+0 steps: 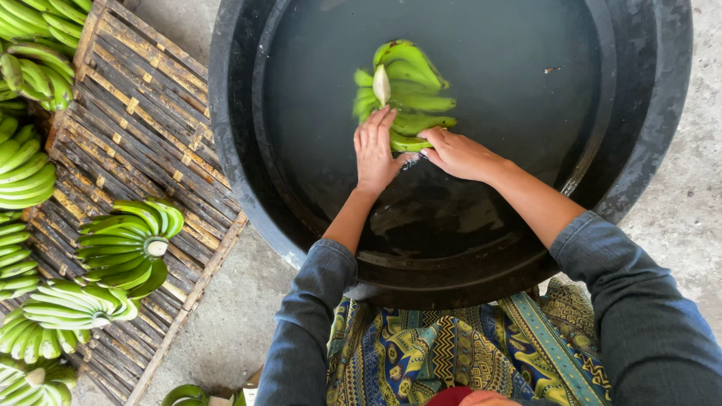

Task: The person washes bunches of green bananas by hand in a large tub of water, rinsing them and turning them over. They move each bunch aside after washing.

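Head view: both hands — left hand (pixel 374 150) flat, right hand (pixel 453 153) gripping — steady a green banana bunch (pixel 402 94) half-submerged in the black round water tub (pixel 647 113), beside washed bunches (pixel 128 244) draining on the slatted bamboo rack (pixel 150 113).

Black tub (pixel 647 128): thick matt plastic or rubber, scuffed rim; water inside glossy, reflective. Banana bunch (pixel 406 90): smooth waxy green skin, wet sheen. Slatted rack (pixel 143 120): rough weathered wood or bamboo, dull. Floor (pixel 677 218): grainy matt concrete. Sleeves (pixel 647 316): matt denim-like cloth. Skirt (pixel 451 353): printed woven cloth.
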